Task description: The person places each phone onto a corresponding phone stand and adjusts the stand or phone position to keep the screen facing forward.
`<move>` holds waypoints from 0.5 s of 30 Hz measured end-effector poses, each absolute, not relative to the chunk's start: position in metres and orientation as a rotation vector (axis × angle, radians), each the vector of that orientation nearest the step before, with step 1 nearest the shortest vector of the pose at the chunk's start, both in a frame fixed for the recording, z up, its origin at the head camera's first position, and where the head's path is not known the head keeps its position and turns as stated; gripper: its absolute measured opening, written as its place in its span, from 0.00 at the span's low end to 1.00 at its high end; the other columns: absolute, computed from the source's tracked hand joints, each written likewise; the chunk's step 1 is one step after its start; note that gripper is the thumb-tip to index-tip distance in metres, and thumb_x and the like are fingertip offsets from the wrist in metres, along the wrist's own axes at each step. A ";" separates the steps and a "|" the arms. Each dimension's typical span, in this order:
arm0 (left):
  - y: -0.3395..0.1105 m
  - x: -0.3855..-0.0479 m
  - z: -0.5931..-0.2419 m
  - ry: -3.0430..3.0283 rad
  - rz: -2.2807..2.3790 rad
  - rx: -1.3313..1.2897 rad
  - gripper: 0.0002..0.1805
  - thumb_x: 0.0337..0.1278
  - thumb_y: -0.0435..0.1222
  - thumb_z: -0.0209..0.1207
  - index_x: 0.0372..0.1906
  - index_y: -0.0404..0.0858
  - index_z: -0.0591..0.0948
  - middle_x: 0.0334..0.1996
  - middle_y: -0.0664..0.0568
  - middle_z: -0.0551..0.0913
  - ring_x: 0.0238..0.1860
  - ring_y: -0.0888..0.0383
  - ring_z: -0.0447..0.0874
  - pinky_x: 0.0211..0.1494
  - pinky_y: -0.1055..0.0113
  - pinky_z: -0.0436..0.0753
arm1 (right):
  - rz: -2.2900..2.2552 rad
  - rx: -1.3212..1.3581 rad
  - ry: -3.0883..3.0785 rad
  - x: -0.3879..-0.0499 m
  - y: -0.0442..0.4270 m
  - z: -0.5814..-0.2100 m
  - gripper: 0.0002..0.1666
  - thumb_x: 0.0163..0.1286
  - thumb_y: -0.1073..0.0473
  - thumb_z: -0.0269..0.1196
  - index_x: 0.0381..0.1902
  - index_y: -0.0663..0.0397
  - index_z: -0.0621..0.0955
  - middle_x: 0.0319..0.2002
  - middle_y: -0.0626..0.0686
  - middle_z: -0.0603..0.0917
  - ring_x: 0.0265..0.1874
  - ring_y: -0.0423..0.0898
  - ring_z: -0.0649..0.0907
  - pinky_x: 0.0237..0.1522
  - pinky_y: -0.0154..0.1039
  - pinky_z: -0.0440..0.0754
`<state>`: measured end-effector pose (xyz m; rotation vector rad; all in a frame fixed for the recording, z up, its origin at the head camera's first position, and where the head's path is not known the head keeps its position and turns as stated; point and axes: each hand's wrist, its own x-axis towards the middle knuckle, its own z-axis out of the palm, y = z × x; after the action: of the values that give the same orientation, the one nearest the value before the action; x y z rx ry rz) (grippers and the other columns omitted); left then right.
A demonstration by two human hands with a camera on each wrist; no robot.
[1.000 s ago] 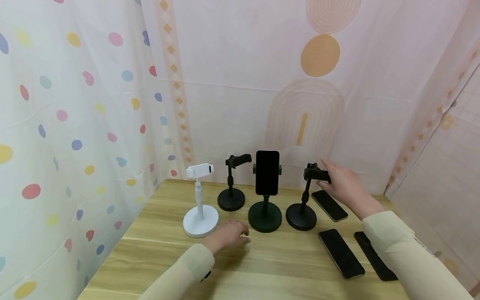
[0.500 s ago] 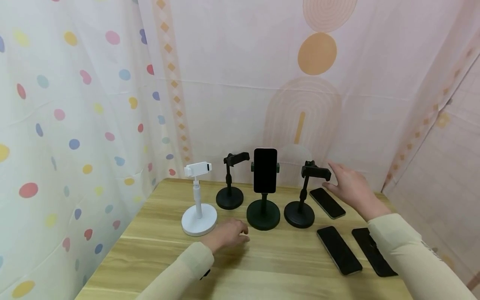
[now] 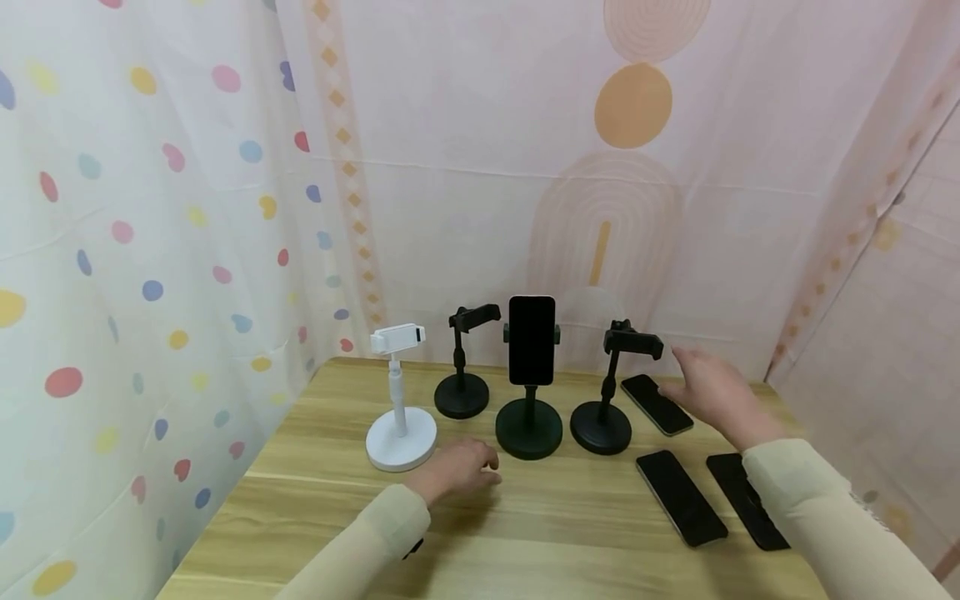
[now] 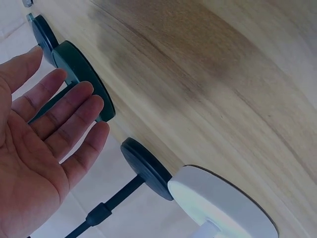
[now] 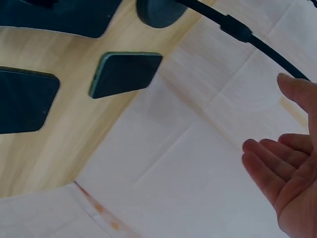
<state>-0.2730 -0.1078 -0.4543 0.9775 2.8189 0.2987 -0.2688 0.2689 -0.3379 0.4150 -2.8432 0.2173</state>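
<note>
In the head view my right hand (image 3: 716,398) hovers over the back right of the table, fingers loosely extended and holding nothing. It is just right of a black phone stand (image 3: 611,392) with a tilted clamp. Partly below it lies a dark phone (image 3: 654,405), also visible in the right wrist view. My left hand (image 3: 457,468) is low over the table, relaxed, with nothing in it; the left wrist view shows its bare palm (image 4: 29,163). It is nearest to a white phone stand (image 3: 400,437) and a dark green stand (image 3: 529,432) bearing an upright phone (image 3: 532,340).
Another black stand (image 3: 461,395) is at the back, between the white and green ones. Two more dark phones, one (image 3: 681,498) in front and one (image 3: 744,500) partly behind the right sleeve (image 3: 810,492), lie on the wooden table (image 3: 540,550). Curtains (image 3: 450,233) hang behind.
My right hand has left the right black stand's clamp and moved right and slightly down. My left hand stays in place.
</note>
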 end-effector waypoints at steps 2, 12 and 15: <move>-0.109 -0.272 -0.456 2.817 0.304 0.979 0.12 0.64 0.42 0.64 0.44 0.38 0.85 0.40 0.51 0.84 0.42 0.54 0.80 0.48 0.59 0.79 | 0.224 0.390 -2.895 -0.267 0.271 -0.345 0.40 0.64 0.54 0.69 0.62 0.78 0.70 0.55 0.77 0.76 0.52 0.72 0.78 0.52 0.63 0.76; -0.110 -0.269 -0.455 2.868 0.268 0.890 0.14 0.64 0.44 0.64 0.47 0.39 0.85 0.44 0.50 0.84 0.47 0.53 0.82 0.51 0.58 0.80 | 0.234 0.323 -3.054 -0.258 0.277 -0.373 0.38 0.63 0.51 0.70 0.57 0.79 0.74 0.50 0.75 0.79 0.47 0.70 0.81 0.47 0.61 0.78; -0.109 -0.270 -0.453 2.909 0.213 0.906 0.14 0.62 0.44 0.65 0.46 0.39 0.85 0.40 0.51 0.84 0.42 0.55 0.82 0.46 0.59 0.81 | 0.244 0.283 -3.107 -0.258 0.279 -0.379 0.39 0.63 0.50 0.70 0.57 0.81 0.73 0.51 0.76 0.78 0.49 0.71 0.80 0.49 0.61 0.78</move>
<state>-0.2696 -0.1089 -0.4528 0.9064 2.9088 0.2133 -0.2580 0.2790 -0.3786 0.2826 -3.1072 0.2442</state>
